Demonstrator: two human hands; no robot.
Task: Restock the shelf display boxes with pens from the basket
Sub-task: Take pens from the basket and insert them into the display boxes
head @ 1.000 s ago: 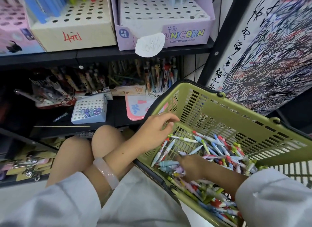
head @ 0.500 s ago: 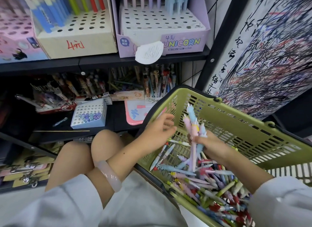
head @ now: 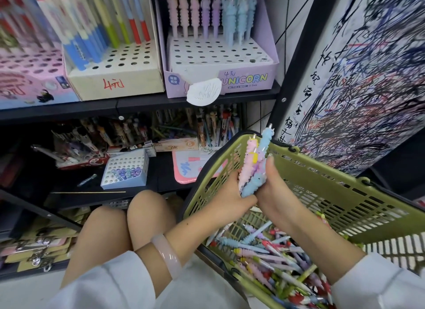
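A bunch of pastel unicorn pens [head: 255, 164], pink, purple and blue, stands upright above the green basket [head: 322, 184]. My right hand [head: 279, 195] grips the bunch from the right. My left hand [head: 230, 197] holds it from the left, fingers curled round the lower ends. Many more loose pens [head: 276, 260] lie in the basket's bottom. On the upper shelf stands the purple UNICORN display box [head: 220, 60], with a back row of the same pens and several free holes in front.
A cream display box [head: 115, 72] with coloured pens stands left of the UNICORN box, a pink box [head: 27, 79] further left. The lower shelf holds a small white hole box [head: 125, 168], pen stock and a pink board. A scribbled test board [head: 368, 79] stands right. My knees [head: 128, 223] are below.
My right hand lifted a bunch of unicorn pens out of the basket's pile and raised it. My left hand left the basket rim and closed on the bunch. The view tilted up.
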